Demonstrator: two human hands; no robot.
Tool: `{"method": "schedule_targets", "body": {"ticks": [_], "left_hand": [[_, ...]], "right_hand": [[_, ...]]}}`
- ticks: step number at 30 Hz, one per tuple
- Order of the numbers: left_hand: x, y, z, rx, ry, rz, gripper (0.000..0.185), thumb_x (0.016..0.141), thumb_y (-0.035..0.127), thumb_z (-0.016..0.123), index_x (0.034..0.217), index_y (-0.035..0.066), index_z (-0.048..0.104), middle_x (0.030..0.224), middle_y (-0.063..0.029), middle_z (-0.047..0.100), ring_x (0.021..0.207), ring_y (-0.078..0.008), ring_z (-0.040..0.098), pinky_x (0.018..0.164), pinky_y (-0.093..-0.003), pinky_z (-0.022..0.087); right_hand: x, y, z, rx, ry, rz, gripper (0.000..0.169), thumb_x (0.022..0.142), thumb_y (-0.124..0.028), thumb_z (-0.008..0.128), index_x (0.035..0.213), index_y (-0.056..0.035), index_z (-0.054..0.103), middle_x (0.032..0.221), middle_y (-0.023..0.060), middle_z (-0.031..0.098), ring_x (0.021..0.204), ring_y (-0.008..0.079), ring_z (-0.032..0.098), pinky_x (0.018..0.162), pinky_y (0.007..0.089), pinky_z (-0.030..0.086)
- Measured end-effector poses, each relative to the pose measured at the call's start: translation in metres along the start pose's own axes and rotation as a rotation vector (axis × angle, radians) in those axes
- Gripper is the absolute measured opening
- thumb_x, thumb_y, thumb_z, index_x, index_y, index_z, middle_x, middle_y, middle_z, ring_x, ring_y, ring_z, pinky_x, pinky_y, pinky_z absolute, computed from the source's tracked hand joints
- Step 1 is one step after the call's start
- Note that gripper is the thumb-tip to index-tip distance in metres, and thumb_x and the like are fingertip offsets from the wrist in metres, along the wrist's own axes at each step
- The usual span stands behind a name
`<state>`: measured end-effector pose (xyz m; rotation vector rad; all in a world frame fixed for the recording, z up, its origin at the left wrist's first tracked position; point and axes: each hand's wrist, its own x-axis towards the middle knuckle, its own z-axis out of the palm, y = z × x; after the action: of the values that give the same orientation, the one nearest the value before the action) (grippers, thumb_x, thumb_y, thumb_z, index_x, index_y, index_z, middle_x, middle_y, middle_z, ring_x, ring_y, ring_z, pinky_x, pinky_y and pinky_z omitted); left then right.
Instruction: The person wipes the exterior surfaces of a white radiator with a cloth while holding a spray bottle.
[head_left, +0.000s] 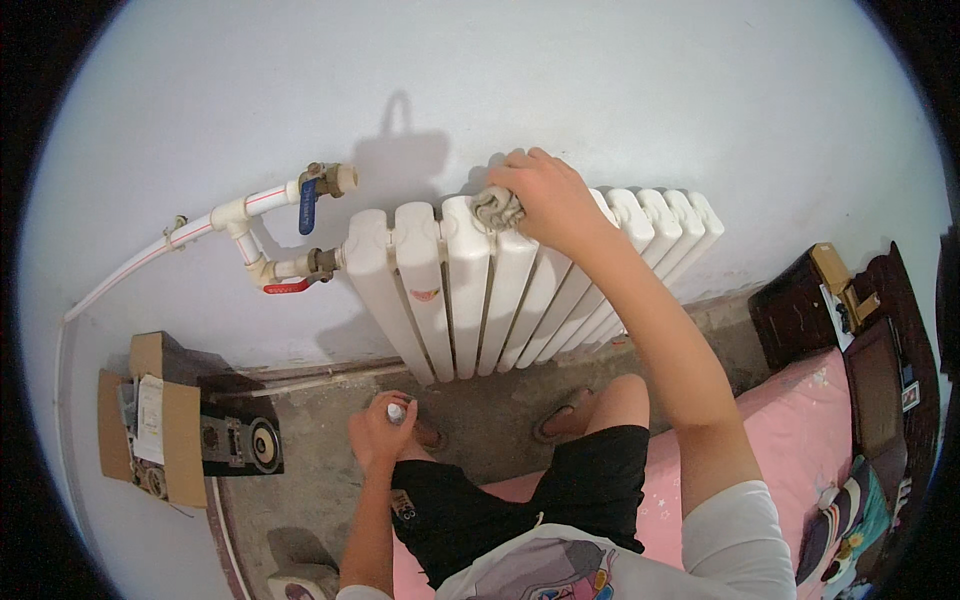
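Observation:
A white sectioned radiator (466, 285) is mounted low on the wall in front of me. My right hand (551, 202) grips a crumpled grey cloth (496, 208) against the tops of its middle sections. Down by my left knee, my left hand (380, 435) is closed around a small object with a whitish round end (395, 412); the fingers hide most of it. A small red sticker (425, 295) shows on the second section from the left.
White pipes with a blue-handled valve (307, 204) and a red-handled valve (286, 286) join the radiator's left end. An open cardboard box (184, 457) and a speaker (262, 444) stand at left. A pink-covered bed (799, 405) lies under me, beside a dark wooden cabinet (787, 300).

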<state>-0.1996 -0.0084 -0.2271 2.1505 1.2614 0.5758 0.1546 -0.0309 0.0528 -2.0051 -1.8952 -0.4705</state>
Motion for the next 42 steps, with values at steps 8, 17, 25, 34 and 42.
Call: {"method": "schedule_targets", "body": {"ticks": [8,17,25,34,42], "left_hand": [[0.026,-0.072,0.027,-0.246,0.152,-0.202,0.039,0.098,0.043,0.077,0.098,0.005,0.075,0.090,-0.0167,0.077,0.081,-0.0362,0.075,0.076,-0.0449,0.057],[0.052,-0.131,0.045,-0.246,0.338,-0.132,0.037,0.096,0.033,0.083,0.089,-0.001,0.069,0.080,-0.0160,0.071,0.073,-0.0285,0.069,0.069,-0.0453,0.053],[0.047,-0.086,0.015,-0.254,0.222,-0.180,0.041,0.098,0.034,0.079,0.093,-0.005,0.069,0.083,-0.0197,0.072,0.073,-0.0343,0.069,0.071,-0.0476,0.054],[0.041,-0.088,0.023,-0.188,0.158,-0.241,0.044,0.099,0.034,0.075,0.102,-0.009,0.069,0.095,-0.0275,0.070,0.090,-0.0400,0.069,0.080,-0.0518,0.053],[0.034,-0.091,0.029,-0.180,0.315,-0.154,0.045,0.099,0.035,0.075,0.106,-0.010,0.070,0.098,-0.0296,0.071,0.094,-0.0469,0.068,0.082,-0.0523,0.053]], "right_hand": [[0.015,0.003,0.014,-0.022,-0.016,0.023,0.047,0.077,0.007,0.072,0.120,-0.0125,0.074,0.117,0.0069,0.072,0.112,0.0332,0.066,0.095,0.0466,0.056],[-0.040,-0.010,-0.007,0.114,0.035,-0.137,0.041,0.078,0.004,0.075,0.116,-0.0100,0.073,0.118,0.0077,0.071,0.113,0.0323,0.064,0.099,0.0446,0.053],[-0.113,-0.050,-0.014,0.061,0.089,-0.177,0.044,0.071,0.004,0.073,0.113,-0.0087,0.071,0.121,0.0065,0.066,0.116,0.0318,0.062,0.096,0.0439,0.050],[-0.162,-0.053,0.024,0.297,-0.222,0.096,0.058,0.072,0.001,0.078,0.127,-0.0087,0.064,0.119,0.0128,0.067,0.113,0.0388,0.064,0.096,0.0484,0.056],[-0.120,-0.042,0.001,0.226,0.191,-0.051,0.064,0.061,0.008,0.075,0.123,-0.0080,0.069,0.122,0.0112,0.065,0.108,0.0375,0.063,0.089,0.0465,0.055]]}}
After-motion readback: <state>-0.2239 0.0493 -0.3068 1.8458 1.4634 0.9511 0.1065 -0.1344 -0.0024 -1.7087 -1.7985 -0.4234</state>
